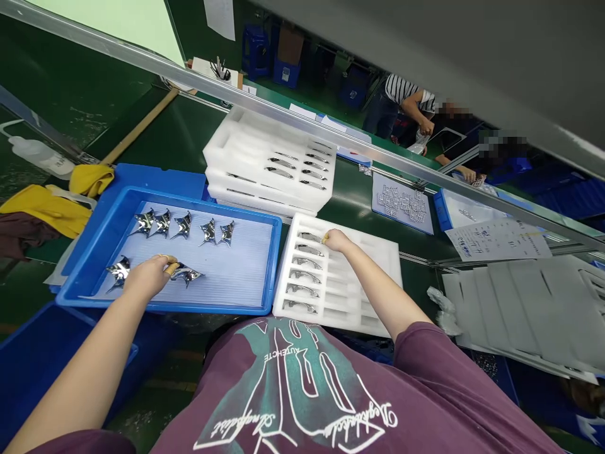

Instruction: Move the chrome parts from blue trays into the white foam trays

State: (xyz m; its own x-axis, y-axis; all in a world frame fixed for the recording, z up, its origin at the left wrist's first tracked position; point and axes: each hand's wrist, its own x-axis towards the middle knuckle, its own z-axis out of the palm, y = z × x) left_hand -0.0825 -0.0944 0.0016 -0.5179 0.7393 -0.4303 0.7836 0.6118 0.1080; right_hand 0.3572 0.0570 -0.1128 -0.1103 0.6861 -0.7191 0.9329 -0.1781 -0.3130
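My left hand [150, 275] reaches into a blue tray [258, 217] and pinches a shiny chrome part [188, 275] lying on its ribbed liner. Several more chrome parts [183, 226] lie in a row at the tray's back, and one [118, 271] sits left of my hand. My right hand [336, 240] rests closed over the top slot of a white foam tray [382, 252], its fingertips on a chrome piece [309, 237]. Below it, several slots in the left column hold chrome pieces [302, 276].
A stack of white foam trays [250, 142] with chrome pieces stands behind. Yellow cloth [51, 205] and a squeeze bottle [40, 156] lie at the left. Papers [496, 239] and foam sheets [520, 309] are at the right. Other people [411, 101] work across the line.
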